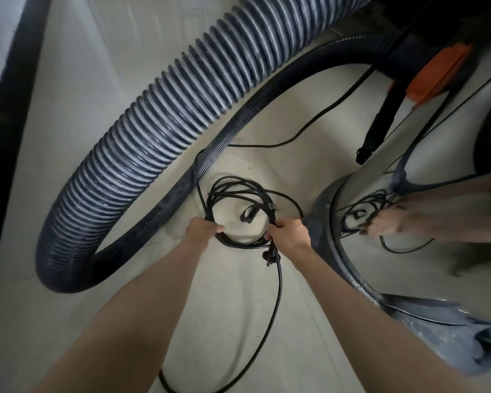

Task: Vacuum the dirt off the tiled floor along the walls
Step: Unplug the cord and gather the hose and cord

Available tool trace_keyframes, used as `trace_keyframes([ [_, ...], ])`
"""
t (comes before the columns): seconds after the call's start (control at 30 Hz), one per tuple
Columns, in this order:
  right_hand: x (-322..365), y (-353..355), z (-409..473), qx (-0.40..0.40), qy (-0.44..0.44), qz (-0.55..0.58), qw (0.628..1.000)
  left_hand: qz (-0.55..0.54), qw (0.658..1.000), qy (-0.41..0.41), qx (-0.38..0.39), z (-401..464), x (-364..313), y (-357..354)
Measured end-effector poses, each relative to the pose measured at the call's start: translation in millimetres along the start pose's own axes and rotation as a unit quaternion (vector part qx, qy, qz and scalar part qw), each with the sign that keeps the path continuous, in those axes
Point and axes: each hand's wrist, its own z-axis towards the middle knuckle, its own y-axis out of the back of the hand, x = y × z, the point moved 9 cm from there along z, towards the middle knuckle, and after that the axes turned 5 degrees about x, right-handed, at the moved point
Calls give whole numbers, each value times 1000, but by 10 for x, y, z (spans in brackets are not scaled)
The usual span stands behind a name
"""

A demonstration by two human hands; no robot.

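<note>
While over the tiled floor [238, 321], both hands' fingers, left hand [203, 229] and right hand [289, 232], clamped on the coiled black cord [238, 194].

dim, flat light across the pale floor [238, 321], no hard shadows. wide-angle bending curves the edges strongly. the near ribbed hose [153, 131] looks soft, corners dark and smeared.

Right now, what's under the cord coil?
Under the cord coil, which the left hand and right hand grip, lies pale tiled floor. The ribbed hose covers the floor beside it.
</note>
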Motion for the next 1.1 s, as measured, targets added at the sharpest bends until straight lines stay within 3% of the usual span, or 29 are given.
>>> trace_keyframes([
  [0.13, -7, -22, 1, -13, 12, 50, 999, 20, 999, -14, -34, -36, -8, -21],
  [0.37, -135, -89, -39, -41, -13, 135, 990, -184, 981, -39, -44, -47, 100, 104],
  [0.47, -112, -55, -13, -54, -18, 218, 974, -211, 973, -69, -69, -99, -13, 260],
  [0.57, -97, -71, 11, -57, -15, 272, 960, -238, 969, -45, -39, -92, -34, 340],
  [0.73, -109, -145, -10, -38, -10, 205, 978, -249, 963, -97, -22, -307, -1, 394],
  [0.9, -215, -132, -65, -34, -26, 95, 995, -172, 971, -163, -32, -532, 17, 458],
  [1.0, -198, -98, -73, -37, -10, 118, 992, -104, 970, -210, -65, -677, -108, 586],
  [1.1, -91, -64, -108, -48, 30, 131, 990, -146, 968, -200, -41, -774, -120, 653],
])
